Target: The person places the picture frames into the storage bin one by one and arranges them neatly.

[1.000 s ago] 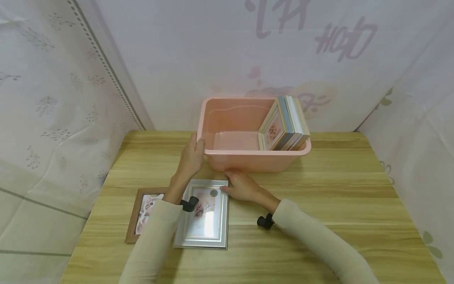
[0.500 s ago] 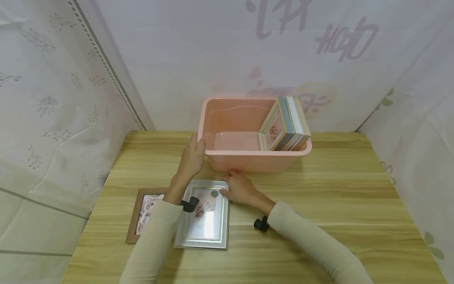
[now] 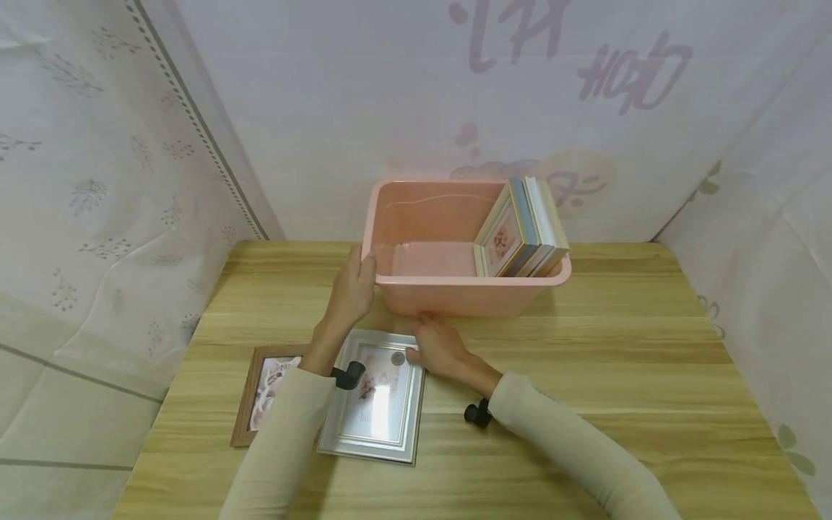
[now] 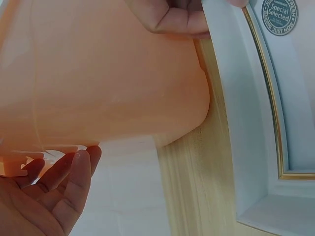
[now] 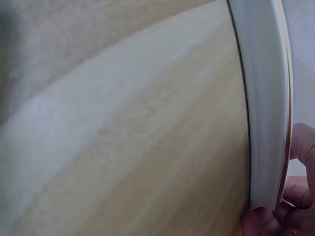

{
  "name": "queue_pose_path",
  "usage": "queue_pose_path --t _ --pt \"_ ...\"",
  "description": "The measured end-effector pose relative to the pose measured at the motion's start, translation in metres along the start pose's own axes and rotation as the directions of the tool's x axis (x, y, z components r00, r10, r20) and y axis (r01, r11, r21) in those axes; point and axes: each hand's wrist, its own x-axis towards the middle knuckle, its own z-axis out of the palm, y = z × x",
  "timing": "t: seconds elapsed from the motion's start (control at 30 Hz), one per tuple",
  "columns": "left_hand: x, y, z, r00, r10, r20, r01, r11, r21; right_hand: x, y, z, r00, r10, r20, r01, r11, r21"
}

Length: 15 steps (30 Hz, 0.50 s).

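Note:
My left hand (image 3: 352, 290) grips the left front corner of the pink plastic bin (image 3: 455, 297), with its fingers curled under the rim in the left wrist view. A silver-white picture frame (image 3: 330, 433) with a gold inner line and a round sticker lies face up in front of the bin. My right hand (image 3: 443, 348) pinches its far right corner, thumb on the face and fingers at the far edge, as the right wrist view also shows. The left forearm covers part of the frame in the head view.
Several picture frames (image 3: 526, 227) stand leaning together at the right end of the bin. A brown wooden frame (image 3: 244, 404) with a cat picture lies left of the silver-white one, partly under the left sleeve. Patterned cloth walls (image 3: 312, 144) enclose the wooden table (image 3: 637, 347).
The silver-white picture frame has turned slightly, its far right corner shifting right. My right hand has moved a little and stays at that corner. The left hand and bin have not visibly moved.

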Motion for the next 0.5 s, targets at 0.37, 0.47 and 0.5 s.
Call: queue_pose_path --t 0.37,0.47,0.5 --pt "-0.0008 0.0008 -0.0014 1.0 -0.009 -0.021 0.009 1.0 -0.003 -0.0014 0.0026 -0.0081 0.995 -0.014 0.097 0.0 0.989 0.145" --pt "0.0005 0.0001 -0.0013 1.0 -0.01 -0.02 0.009 1.0 -0.007 -0.0022 0.0068 -0.0082 0.993 -0.042 0.113 0.023 0.985 0.172" --pt "0.0008 -0.0002 -0.0011 1.0 -0.012 -0.022 0.012 1.0 -0.007 -0.0026 0.0084 -0.0083 0.992 -0.052 0.118 0.029 0.982 0.186"
